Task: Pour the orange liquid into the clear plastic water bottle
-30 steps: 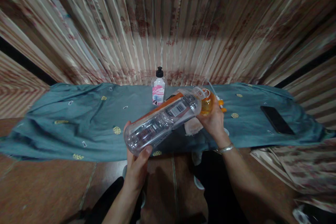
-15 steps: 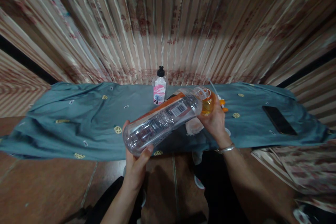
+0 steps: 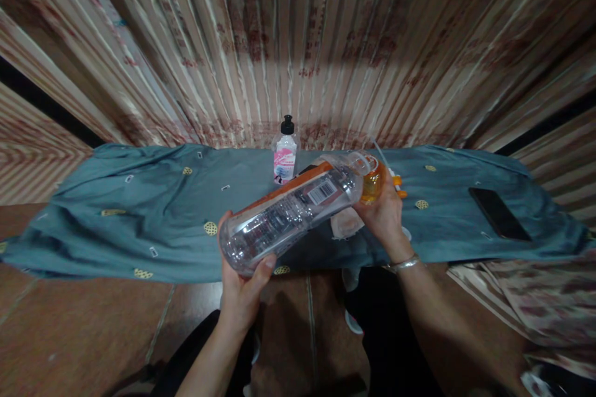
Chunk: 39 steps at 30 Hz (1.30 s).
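My left hand (image 3: 244, 282) grips the base of a large clear plastic bottle (image 3: 291, 211), which lies tilted with its neck pointing up and to the right. A thin band of orange liquid runs along its upper side. Its mouth meets a small container of orange liquid (image 3: 372, 183) that my right hand (image 3: 384, 214) holds over the blue cloth (image 3: 139, 211). A metal bracelet circles my right wrist.
A small bottle with a black cap and pink label (image 3: 284, 158) stands at the back of the cloth. An orange-tipped item (image 3: 397, 183) lies behind my right hand. A black phone (image 3: 499, 221) rests at the right. Striped curtain behind; brown tiled floor in front.
The view has shifted slightly. Both hands and the tilted bottle have drifted a little to the right; the grips are unchanged.
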{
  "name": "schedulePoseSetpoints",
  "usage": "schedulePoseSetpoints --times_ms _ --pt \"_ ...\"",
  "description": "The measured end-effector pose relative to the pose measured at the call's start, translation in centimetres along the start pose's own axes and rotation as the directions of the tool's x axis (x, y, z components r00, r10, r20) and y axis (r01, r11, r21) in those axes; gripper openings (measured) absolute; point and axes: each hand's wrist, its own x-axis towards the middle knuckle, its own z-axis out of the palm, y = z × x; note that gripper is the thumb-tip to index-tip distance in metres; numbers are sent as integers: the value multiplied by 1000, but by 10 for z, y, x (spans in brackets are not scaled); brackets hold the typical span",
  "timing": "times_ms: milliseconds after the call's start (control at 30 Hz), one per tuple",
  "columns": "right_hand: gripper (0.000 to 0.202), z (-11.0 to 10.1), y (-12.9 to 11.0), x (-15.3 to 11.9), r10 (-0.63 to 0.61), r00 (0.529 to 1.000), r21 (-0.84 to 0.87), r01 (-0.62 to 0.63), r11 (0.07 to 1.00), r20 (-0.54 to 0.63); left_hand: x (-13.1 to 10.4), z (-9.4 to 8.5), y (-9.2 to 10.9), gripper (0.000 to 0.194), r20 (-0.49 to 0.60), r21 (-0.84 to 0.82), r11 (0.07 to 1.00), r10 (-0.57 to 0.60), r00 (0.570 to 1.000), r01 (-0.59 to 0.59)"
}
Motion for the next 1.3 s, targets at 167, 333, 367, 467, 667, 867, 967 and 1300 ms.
schedulePoseSetpoints --times_ms 167,333,367,467,667,867,967,1300 --pt "89 1 3 0 -24 1000 -4 24 1000 -2 -3 6 10 108 -1 37 999 4 1000 -3" --pt "92 2 6 -2 -41 999 -26 40 999 -30 -1 7 11 112 -22 34 999 16 1000 -15" --pt "92 2 6 -2 -42 999 -32 41 999 -28 -1 7 11 112 -25 31 999 15 1000 -15" --pt "91 2 7 -2 -34 999 -42 34 999 -8 -1 8 10 111 -30 39 999 28 999 -26" --pt "96 3 8 -2 -10 1000 -31 10 999 -23 2 6 6 108 -19 51 997 60 998 -59" --pt "92 2 8 -2 -44 998 -37 43 998 -33 8 0 2 112 -2 73 993 97 995 -97" --pt "91 2 6 -2 -35 999 -31 34 999 -28 8 0 1 115 -9 69 993 96 995 -95" --pt "95 3 10 -1 -52 998 -18 51 999 -20 6 2 6 105 0 57 996 62 998 -62"
